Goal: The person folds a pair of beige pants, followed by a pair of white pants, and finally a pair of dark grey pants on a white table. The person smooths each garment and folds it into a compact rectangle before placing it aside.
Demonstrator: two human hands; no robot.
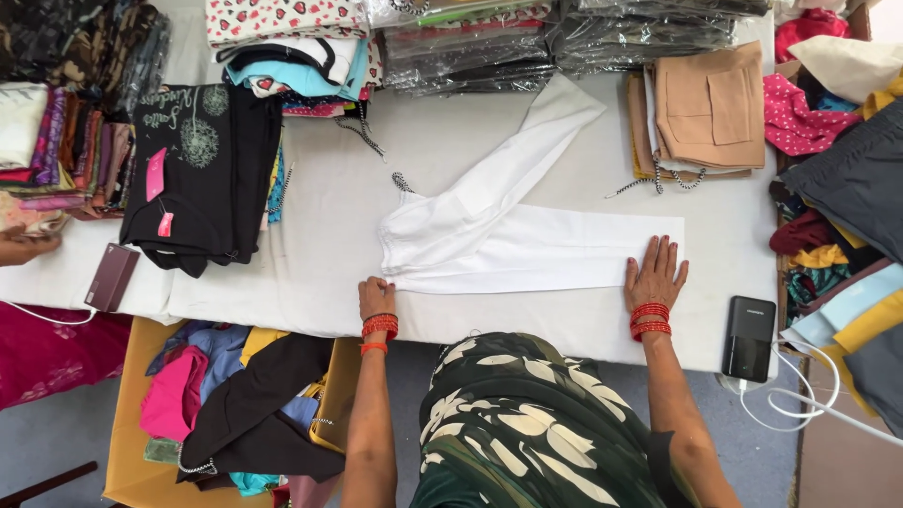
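White trousers (pixel 513 230) lie spread on the white table (pixel 310 254), waist to the left, one leg running right and the other angled up toward the back. My left hand (pixel 376 297) grips the waist corner at the near edge, fingers curled on the cloth. My right hand (pixel 656 274) lies flat, fingers spread, on the cuff end of the near leg. Both wrists wear red bangles.
A black printed garment (pixel 202 174) with pink tags lies at left, beside a maroon wallet (pixel 111 277). Folded tan garments (pixel 710 108) sit at back right, packaged clothes (pixel 564 38) behind. A black power bank (pixel 749 338) with white cable is at right. Another person's hand (pixel 23 246) shows far left.
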